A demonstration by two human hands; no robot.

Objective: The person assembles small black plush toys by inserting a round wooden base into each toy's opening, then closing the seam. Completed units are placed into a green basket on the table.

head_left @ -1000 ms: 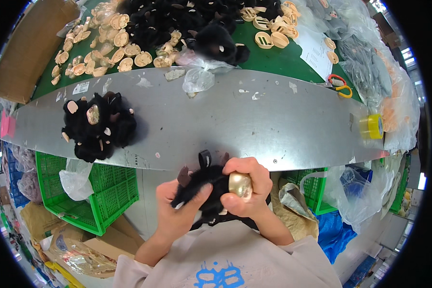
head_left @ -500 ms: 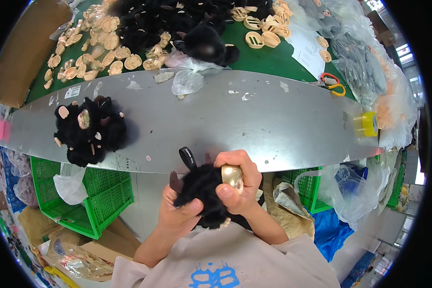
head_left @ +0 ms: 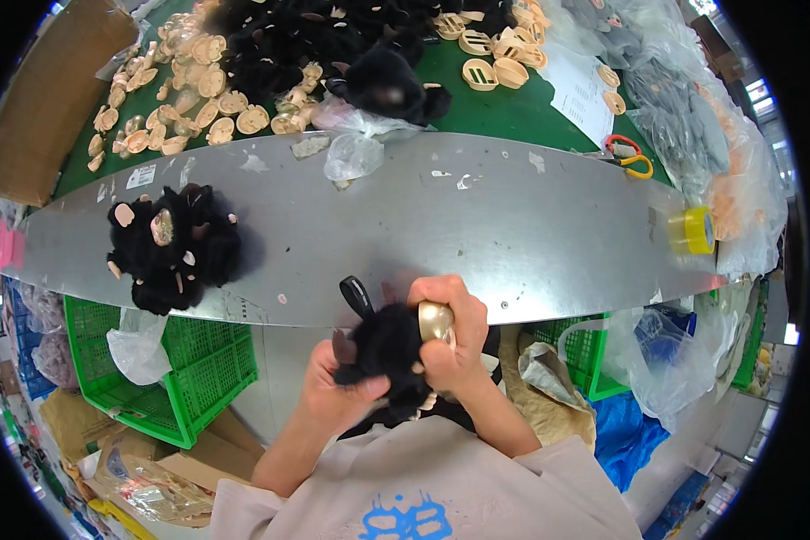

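Between my hands, just off the near edge of the metal table, is a small black plush toy (head_left: 382,346). A black strap loop (head_left: 356,295) sticks up from it, and a brown ear-like piece (head_left: 343,347) shows at its left side. My left hand (head_left: 329,387) is closed round the toy's lower left side, thumb across the fur. My right hand (head_left: 456,333) grips a shiny gold rounded piece (head_left: 436,323) at the toy's right side, fingers over its top and thumb below. Whether the gold piece is joined to the fur is hidden.
A pile of black plush toys (head_left: 173,247) lies left on the metal table (head_left: 378,234). Beyond it, a green surface holds black plush, beige plastic shells (head_left: 210,81) and scissors (head_left: 628,157). Yellow tape (head_left: 698,230) stands at right. A green crate (head_left: 175,373) sits below left.
My right hand and the gold piece have moved slightly up, with the thumb shifted along it. The toy has tilted a little to the right in my hands. The view has shifted slightly.
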